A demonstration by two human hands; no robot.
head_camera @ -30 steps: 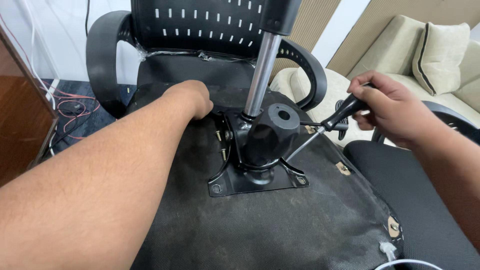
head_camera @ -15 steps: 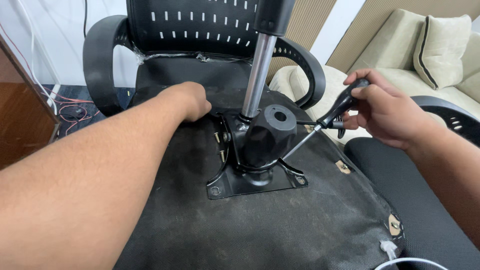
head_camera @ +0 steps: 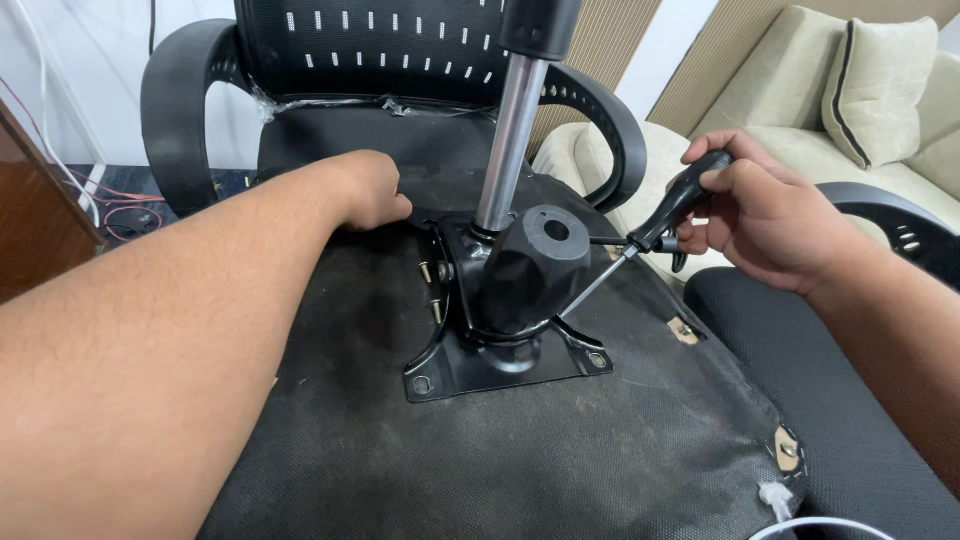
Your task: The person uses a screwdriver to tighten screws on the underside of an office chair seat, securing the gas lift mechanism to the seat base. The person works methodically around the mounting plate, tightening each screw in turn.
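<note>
An upturned office chair seat [head_camera: 480, 470] lies before me, its black fabric underside facing up. A black metal tilt mechanism [head_camera: 520, 290] is bolted at its middle, with a chrome gas cylinder [head_camera: 508, 150] rising from it. My right hand [head_camera: 760, 215] grips a black-handled screwdriver [head_camera: 672, 208]; its thin shaft slants down-left, and the tip is at the mechanism's right side near the base plate [head_camera: 500, 372]. My left hand [head_camera: 370, 190] rests on the seat just left of the mechanism, fingers curled at the plate's far edge. What its fingertips touch is hidden.
The chair's mesh backrest [head_camera: 370, 45] and curved black armrests [head_camera: 175, 110] stand behind the seat. A second black chair seat [head_camera: 800, 400] sits at the right. A beige sofa with a cushion [head_camera: 880, 90] is behind it. A wooden cabinet [head_camera: 35, 225] and cables [head_camera: 120, 205] lie at the left.
The right hand has held the screwdriver at the mechanism's right side throughout, shifting slightly upward. The left hand stays on the seat by the mechanism.
</note>
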